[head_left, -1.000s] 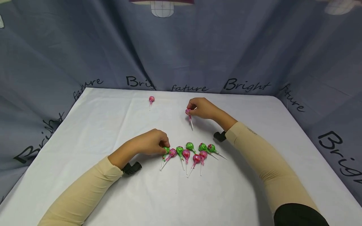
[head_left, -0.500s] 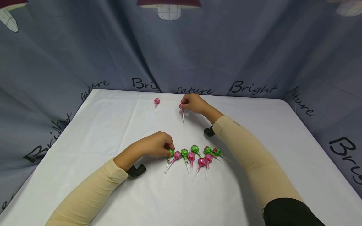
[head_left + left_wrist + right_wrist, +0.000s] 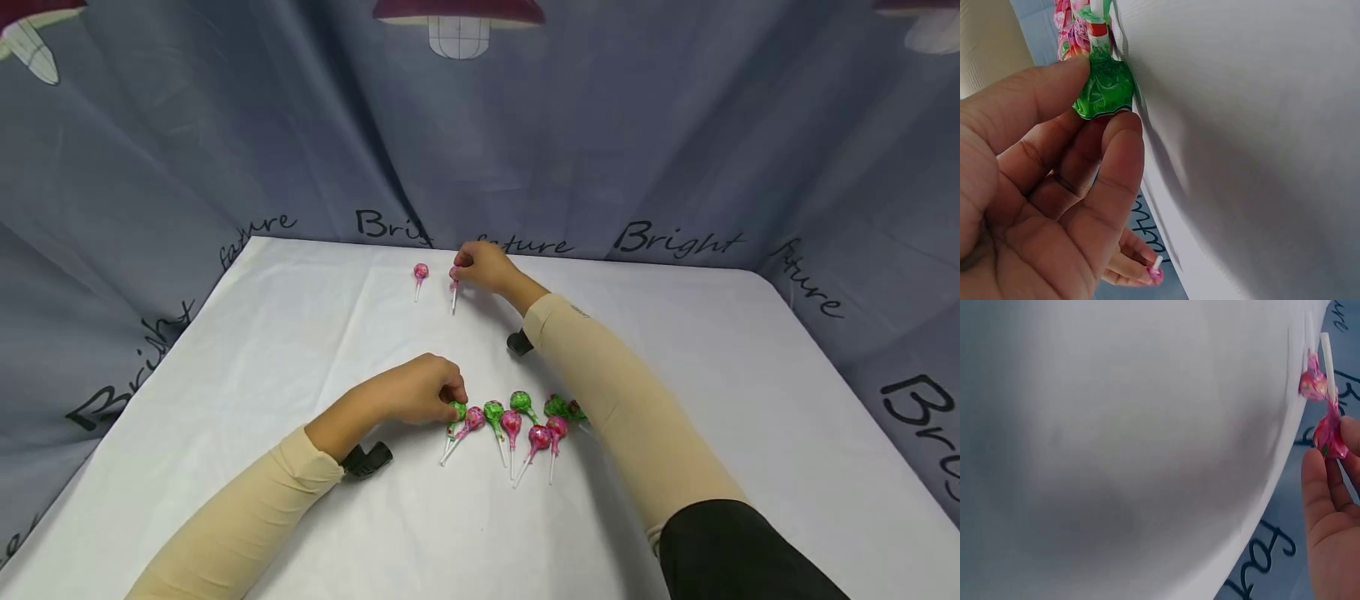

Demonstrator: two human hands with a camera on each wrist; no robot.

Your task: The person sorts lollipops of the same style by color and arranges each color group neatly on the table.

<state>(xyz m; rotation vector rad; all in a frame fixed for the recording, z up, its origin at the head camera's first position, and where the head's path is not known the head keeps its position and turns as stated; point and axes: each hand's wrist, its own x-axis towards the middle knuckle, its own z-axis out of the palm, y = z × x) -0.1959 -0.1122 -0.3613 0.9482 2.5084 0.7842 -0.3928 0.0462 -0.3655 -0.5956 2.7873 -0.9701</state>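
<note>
- Our right hand [image 3: 486,267] pinches the head of a pink lollipop [image 3: 454,275] at the far side of the bench [image 3: 750,400], its stick pointing back towards us.
- A second pink lollipop [image 3: 421,272] lies just beside it to the left, apart, its stick running roughly parallel; our right hand is much the nearer to it.
- Our left hand [image 3: 420,392] pinches a green lollipop [image 3: 458,411] at the left end of the near row of lollipops [image 3: 525,421], thumb and fingers [image 3: 1116,181] closed on its wrapped head.
</note>
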